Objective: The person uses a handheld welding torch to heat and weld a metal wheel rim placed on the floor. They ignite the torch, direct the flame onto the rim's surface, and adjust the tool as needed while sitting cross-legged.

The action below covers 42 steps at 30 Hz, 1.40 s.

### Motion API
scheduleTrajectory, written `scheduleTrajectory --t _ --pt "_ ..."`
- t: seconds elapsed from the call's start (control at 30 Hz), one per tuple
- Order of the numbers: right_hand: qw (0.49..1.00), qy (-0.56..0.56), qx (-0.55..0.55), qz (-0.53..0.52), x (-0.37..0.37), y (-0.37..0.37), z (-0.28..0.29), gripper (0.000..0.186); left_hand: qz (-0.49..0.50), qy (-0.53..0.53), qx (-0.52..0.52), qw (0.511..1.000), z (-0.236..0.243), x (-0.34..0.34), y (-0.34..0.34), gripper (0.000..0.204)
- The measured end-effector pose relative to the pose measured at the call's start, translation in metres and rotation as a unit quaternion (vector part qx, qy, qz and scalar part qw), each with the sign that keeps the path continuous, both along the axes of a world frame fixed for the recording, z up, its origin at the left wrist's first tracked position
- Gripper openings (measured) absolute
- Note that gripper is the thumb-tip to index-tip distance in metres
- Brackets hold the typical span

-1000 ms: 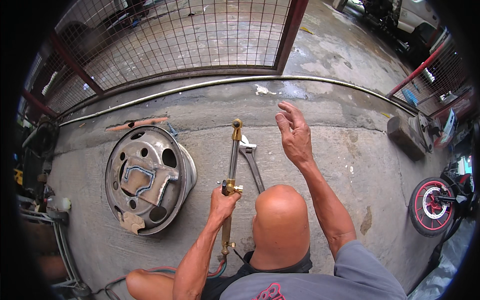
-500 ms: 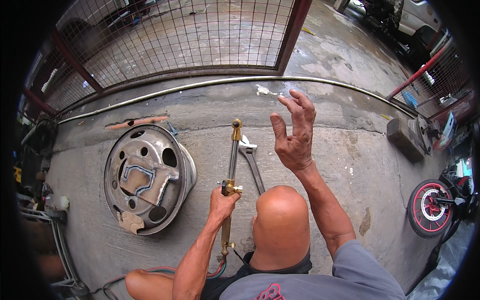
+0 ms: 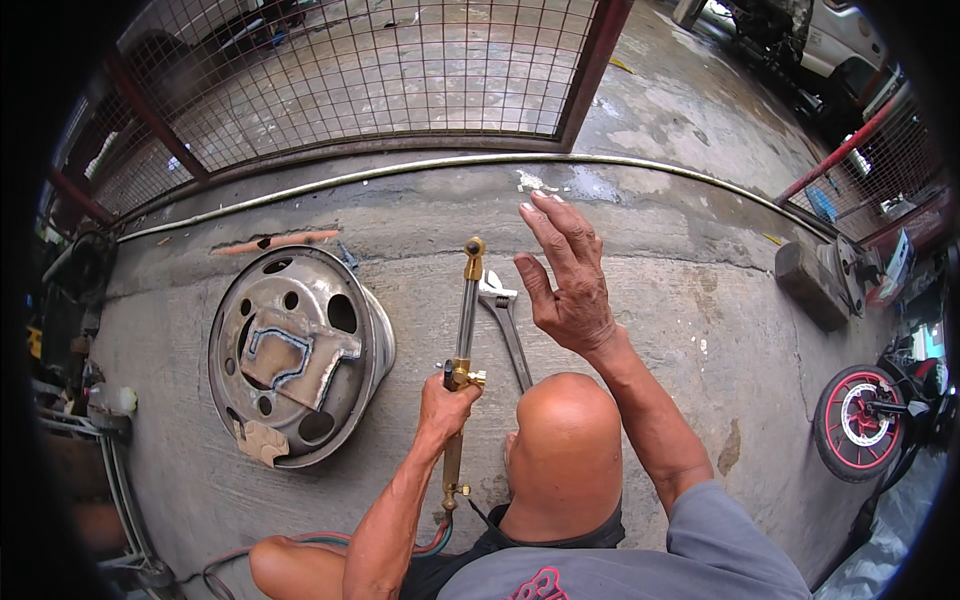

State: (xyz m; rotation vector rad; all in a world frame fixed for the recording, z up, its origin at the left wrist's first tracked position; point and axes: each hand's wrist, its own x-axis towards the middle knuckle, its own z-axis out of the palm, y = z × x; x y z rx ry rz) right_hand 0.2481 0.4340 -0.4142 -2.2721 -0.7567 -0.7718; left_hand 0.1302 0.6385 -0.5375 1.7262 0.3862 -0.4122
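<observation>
A brass cutting torch [image 3: 466, 320] stands upright in the picture, with my left hand [image 3: 446, 408] wrapped round its handle just below the valve knob. Red and green hoses [image 3: 437, 538] run from its lower end. My right hand [image 3: 572, 280] is raised to the right of the torch, fingers apart and nothing in it. Between the two, an adjustable wrench [image 3: 507, 325] lies on the concrete floor. Left of the torch rests a steel wheel rim [image 3: 365, 400]. On its face lies a cut metal plate [image 3: 325, 362] with bluish edges, and a small brown piece [image 3: 263, 442] sits near its lower rim.
A red-framed wire mesh gate [image 3: 400, 80] spans the far side, with a long pale pipe [image 3: 400, 172] along the floor before it. To the right are a rusty metal block [image 3: 808, 287] and a small wheel with red trim [image 3: 860, 422]. A metal frame [image 3: 120, 490] stands at the left.
My right hand has moved left toward the torch, and its fingers have tipped further left. The left hand and the torch have stayed in place.
</observation>
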Motion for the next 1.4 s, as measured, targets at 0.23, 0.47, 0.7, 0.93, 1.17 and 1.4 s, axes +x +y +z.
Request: scheduleTrajectory --t 0.23,0.47,0.7,0.93,1.17,1.4 --pt "0.97 0.101 -0.222 0.01 0.004 0.009 -0.025 0.076 0.006 -0.013 -0.007 1.0 0.001 0.001 -0.007 0.014" --pt "0.879 0.412 -0.234 -0.044 -0.102 -0.087 -0.105 0.079 0.052 0.006 -0.055 0.997 -0.011 -0.003 0.021 0.014" --pt "0.883 0.436 0.036 -0.171 -0.083 -0.099 -0.103 0.033 0.045 -0.014 -0.058 0.997 0.006 -0.003 0.029 0.016" --pt "0.915 0.352 0.14 -0.138 -0.056 -0.054 0.017 0.027 0.059 -0.024 -0.073 0.995 0.021 -0.006 0.032 0.014" --pt "0.942 0.289 0.146 -0.088 -0.065 -0.018 0.058 0.019 0.06 -0.049 -0.08 0.994 0.025 -0.008 0.033 0.013" --pt "0.947 0.321 0.022 0.009 -0.089 0.019 0.096 0.03 0.055 -0.066 -0.165 0.983 0.044 -0.011 0.039 0.016"
